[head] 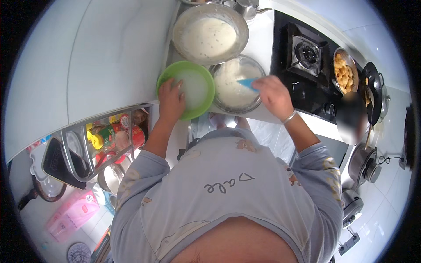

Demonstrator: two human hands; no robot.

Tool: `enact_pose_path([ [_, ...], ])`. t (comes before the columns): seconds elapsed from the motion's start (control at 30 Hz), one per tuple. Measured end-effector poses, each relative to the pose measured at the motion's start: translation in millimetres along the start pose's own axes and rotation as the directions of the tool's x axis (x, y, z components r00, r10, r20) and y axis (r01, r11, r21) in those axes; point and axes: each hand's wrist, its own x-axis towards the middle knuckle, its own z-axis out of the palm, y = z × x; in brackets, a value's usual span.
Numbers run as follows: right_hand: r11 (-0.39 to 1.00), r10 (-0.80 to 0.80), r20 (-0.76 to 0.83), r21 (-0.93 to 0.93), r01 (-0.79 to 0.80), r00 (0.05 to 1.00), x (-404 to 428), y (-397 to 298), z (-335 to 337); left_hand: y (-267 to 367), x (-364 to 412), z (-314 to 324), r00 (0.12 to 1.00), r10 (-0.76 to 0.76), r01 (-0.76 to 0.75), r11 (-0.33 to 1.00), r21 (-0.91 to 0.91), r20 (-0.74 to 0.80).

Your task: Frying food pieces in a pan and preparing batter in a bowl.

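Observation:
My left hand (172,102) reaches over the near-left rim of a green plastic bowl (211,88), with its fingers curled inside and holding the rim. Cloudy whitish liquid fills much of this bowl. A blue scraper (247,84) is in my right hand (274,97), its tip reaching into a round metal bowl (260,107). White batter (232,87) coats the inside of that bowl. Behind both stands a larger metal bowl (177,42) of pale batter (210,37) with small dark specks.
To the right is a black gas hob (296,93) with a burner (308,54). Beyond it are a metal strainer of fried pieces (344,74) and a black wok (375,82). A metal pot (248,8) stands at the back. At left, an open drawer rack (108,131) holds jars.

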Motion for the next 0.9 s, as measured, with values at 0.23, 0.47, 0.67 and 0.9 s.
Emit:
enact_pose_path([
  [0.23, 0.981, 0.153, -0.131, -0.096, -0.167, 0.979, 42, 49, 19, 1, 2, 1, 0.998, 0.047, -0.046, 0.998, 0.038, -0.038],
  [0.47, 0.996, 0.080, -0.073, -0.023, -0.082, 0.994, 52, 47, 46, 2, -5, -6, 1.000, -0.010, 0.010, 1.000, 0.024, 0.003],
  [0.67, 0.998, 0.065, 0.005, -0.024, -0.065, 0.998, 51, 44, 48, 0, -5, -8, 1.000, -0.001, 0.002, 1.000, 0.021, -0.029],
  [0.9, 0.985, 0.073, 0.093, 0.147, -0.086, 0.993, 42, 40, 28, 3, -4, -7, 0.999, 0.007, -0.008, 1.000, -0.009, -0.052],
])
